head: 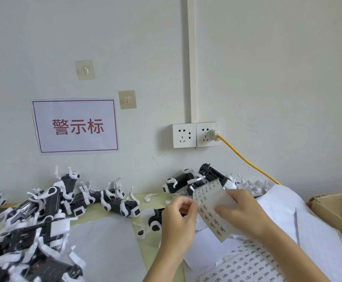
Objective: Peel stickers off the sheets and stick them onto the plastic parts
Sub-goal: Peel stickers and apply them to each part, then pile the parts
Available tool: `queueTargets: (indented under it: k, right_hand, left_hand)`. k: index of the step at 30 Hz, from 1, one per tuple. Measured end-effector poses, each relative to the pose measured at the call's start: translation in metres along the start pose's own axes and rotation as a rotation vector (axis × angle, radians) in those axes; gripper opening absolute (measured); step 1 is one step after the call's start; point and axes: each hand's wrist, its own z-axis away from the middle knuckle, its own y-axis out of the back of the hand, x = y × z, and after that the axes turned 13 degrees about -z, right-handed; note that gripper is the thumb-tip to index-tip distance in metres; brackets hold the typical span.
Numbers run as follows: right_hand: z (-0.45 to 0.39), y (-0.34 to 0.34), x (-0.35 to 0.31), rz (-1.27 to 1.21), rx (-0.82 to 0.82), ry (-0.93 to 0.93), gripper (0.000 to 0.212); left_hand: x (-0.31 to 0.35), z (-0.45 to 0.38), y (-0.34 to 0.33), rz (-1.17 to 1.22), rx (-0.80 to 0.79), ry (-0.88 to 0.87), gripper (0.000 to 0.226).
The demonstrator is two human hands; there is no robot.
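Your right hand pinches the sticker sheet and holds it tilted above the bench, presenting its edge to your left hand, whose curled fingertips nip that edge, probably lifting a sticker. The plastic parts lie heaped on the left, one just behind your left hand, within reach.

On the white wall hang a red-bordered paper sign, two clear adhesive hooks and a white double socket with a yellow cable plugged in. A brown cardboard box sits at the right edge.
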Motion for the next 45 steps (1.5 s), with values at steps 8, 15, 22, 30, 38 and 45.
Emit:
queueTargets:
  k: [8, 15, 22, 30, 38, 45]
  right_hand:
    - [0.000, 0.019, 0.009, 0.058, -0.089, -0.259, 0.045]
    - [-0.003, 0.026, 0.010, 0.215, 0.259, 0.001, 0.034]
    - [0.011, -0.036, -0.019, -0.020, -0.175, 0.282, 0.047]
    - [0.009, -0.055, -0.010, 0.013, -0.226, 0.306, 0.053]
    - [0.010, -0.057, -0.010, 0.014, -0.249, 0.308, 0.067]
    - [0.004, -0.052, -0.006, -0.110, 0.004, 0.278, 0.048]
  left_hand:
    - [-0.003, -0.004, 0.002, 0.175, 0.102, 0.171, 0.017]
    - [-0.005, -0.006, 0.002, 0.226, 0.171, 0.248, 0.014]
    - [-0.006, -0.009, 0.003, 0.298, 0.212, 0.291, 0.012]
    - [-0.005, -0.009, 0.005, 0.317, 0.237, 0.336, 0.013]
    - [0.000, -0.009, 0.008, 0.483, 0.186, 0.459, 0.020]
    - [0.006, -0.014, 0.018, 0.472, 0.198, 0.317, 0.029]
